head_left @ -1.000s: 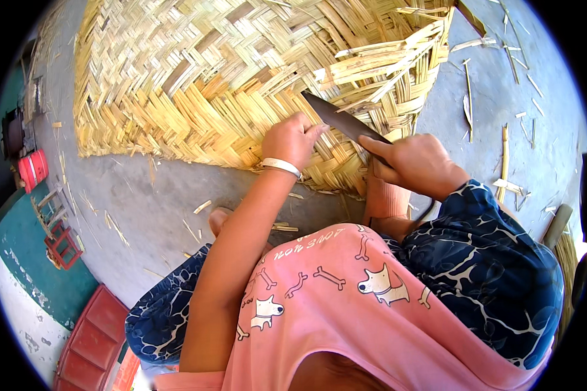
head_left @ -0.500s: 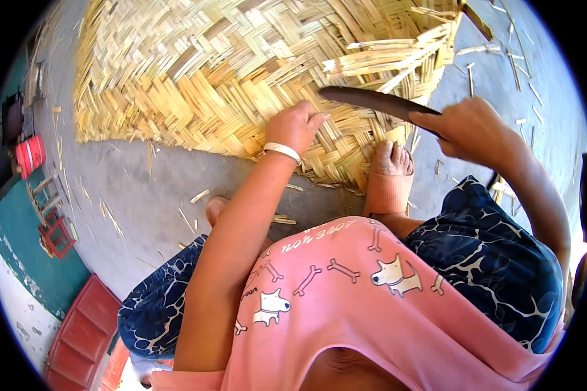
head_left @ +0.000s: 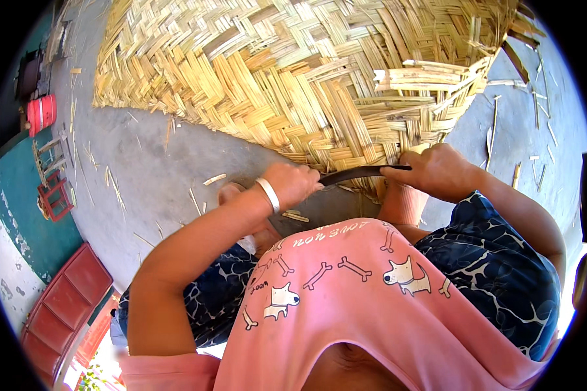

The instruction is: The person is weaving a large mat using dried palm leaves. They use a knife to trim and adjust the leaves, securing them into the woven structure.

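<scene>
In front of my knees, a dark, slightly curved knife [head_left: 362, 172] lies crosswise between my two hands. My left hand [head_left: 290, 186], with a white band at its wrist, is closed around the blade's left end. At the other end my right hand [head_left: 434, 173] grips the knife; its handle is mostly hidden in the fingers. Just beyond the blade is the near edge of a big woven mat [head_left: 261, 91] of flat, straw-coloured strips. Loose strip ends [head_left: 417, 79] stick up at the mat's right side.
My foot [head_left: 403, 199] is under the mat's near corner. Cut strip pieces [head_left: 214, 179] litter the grey floor [head_left: 137, 156]. At the left are a red bundle [head_left: 41, 114], a small red wooden frame [head_left: 55, 197] and a red panelled piece [head_left: 65, 303] by the teal wall.
My left hand has left the mat, come nearer and closed on the blade end. My right hand has lowered the knife toward me. In the picture, the mat sits farther right and higher.
</scene>
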Demonstrator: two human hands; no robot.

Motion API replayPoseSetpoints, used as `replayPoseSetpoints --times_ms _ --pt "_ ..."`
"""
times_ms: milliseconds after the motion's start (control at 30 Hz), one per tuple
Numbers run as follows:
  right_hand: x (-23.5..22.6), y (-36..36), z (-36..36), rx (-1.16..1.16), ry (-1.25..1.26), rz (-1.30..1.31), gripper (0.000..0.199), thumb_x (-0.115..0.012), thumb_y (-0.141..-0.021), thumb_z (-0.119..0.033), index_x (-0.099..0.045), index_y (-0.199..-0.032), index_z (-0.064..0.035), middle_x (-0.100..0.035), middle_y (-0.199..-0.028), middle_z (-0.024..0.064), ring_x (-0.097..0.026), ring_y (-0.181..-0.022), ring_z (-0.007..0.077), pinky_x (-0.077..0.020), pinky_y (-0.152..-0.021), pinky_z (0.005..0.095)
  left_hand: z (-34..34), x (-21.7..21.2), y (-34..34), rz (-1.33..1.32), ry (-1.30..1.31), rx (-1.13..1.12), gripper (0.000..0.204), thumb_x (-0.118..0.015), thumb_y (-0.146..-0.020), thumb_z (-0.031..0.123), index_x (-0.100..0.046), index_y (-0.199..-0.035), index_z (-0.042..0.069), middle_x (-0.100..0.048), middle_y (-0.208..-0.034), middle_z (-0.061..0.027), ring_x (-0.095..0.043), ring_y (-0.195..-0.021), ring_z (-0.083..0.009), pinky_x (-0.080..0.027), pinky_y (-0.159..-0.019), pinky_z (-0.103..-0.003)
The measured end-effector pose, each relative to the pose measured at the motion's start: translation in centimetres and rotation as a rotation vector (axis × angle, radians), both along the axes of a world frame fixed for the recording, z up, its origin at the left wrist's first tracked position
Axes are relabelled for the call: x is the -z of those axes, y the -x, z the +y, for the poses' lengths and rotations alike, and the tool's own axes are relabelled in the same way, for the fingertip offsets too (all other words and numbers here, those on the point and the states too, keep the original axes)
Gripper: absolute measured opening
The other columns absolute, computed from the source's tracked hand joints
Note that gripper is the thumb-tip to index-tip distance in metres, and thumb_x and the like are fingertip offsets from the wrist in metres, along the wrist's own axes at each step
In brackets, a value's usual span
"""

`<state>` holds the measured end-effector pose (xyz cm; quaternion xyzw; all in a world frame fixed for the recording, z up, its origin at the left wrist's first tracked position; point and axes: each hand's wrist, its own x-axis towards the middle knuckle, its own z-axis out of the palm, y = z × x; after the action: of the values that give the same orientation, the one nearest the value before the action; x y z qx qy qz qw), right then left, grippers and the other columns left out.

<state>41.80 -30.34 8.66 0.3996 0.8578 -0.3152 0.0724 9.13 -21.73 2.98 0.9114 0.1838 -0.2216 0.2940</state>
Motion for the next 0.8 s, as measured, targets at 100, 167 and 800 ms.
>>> replayPoseSetpoints --times_ms 100,167,800 --pt "0.8 0.8 1.7 -0.066 0.018 -0.056 0.047 -0.052 -0.087 -0.016 -0.050 -0.133 -0.0256 -0.058 -0.084 0.0103 -0.064 -0.065 0.0277 -0.0501 -0.050 0.0387 -1.1 -0.5 0.2 0.108 0.001 -0.058 0.029 -0.052 -0.093 0.037 -0.059 -0.082 0.011 -0.067 -0.074 -0.0105 -0.067 -0.067 -0.0312 -0.051 -0.054 -0.044" --pt "1.5 0.1 2.1 -0.086 -0.019 -0.076 0.047 -0.052 -0.087 -0.017 -0.050 -0.133 -0.0273 -0.056 -0.081 0.0095 -0.063 -0.064 0.0274 -0.0498 -0.050 0.0385 -1.0 -0.4 0.1 0.136 0.003 -0.103 0.027 -0.052 -0.093 0.036 -0.060 -0.082 0.012 -0.068 -0.072 -0.0098 -0.067 -0.065 -0.0312 -0.051 -0.054 -0.045" --pt "4.0 7.9 13.6 -0.141 -0.340 -0.084 0.045 -0.050 -0.089 -0.017 -0.054 -0.129 -0.0361 -0.052 -0.079 0.0073 -0.062 -0.059 0.0196 -0.0490 -0.048 0.0338 7.8 -0.8 8.0 0.277 -0.136 -0.210 0.031 -0.048 -0.095 0.041 -0.061 -0.086 0.014 -0.068 -0.074 -0.0073 -0.067 -0.067 -0.0288 -0.050 -0.054 -0.044"
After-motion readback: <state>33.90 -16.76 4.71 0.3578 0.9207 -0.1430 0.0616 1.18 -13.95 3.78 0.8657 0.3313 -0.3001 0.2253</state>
